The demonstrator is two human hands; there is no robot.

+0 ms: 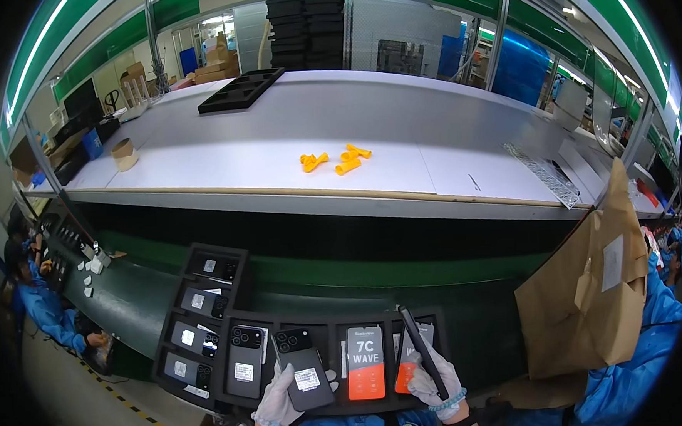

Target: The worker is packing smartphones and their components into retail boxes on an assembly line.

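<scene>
My left hand (274, 402), in a white glove, is closed around a dark smartphone (310, 386) whose back, with a camera block and white label, faces up. In my gloved right hand (439, 377), a second dark smartphone (421, 351) is held tilted, almost edge-on. Beneath both hands lies a black compartment tray (328, 325). Between the hands, a smartphone (365, 363) with a grey and orange front sits in it. Another grey-and-orange-fronted smartphone (404, 370) is partly covered by my right hand. Left of my left hand, a smartphone (245, 364) lies back up.
A second black tray (239, 266) with several phones adjoins at left, on a green conveyor belt (129, 297). A brown paper bag (585, 300) stands at right. Yellow pieces (348, 166) and a tape roll (124, 155) lie on the white shelf (237, 153). Co-workers sit at both sides.
</scene>
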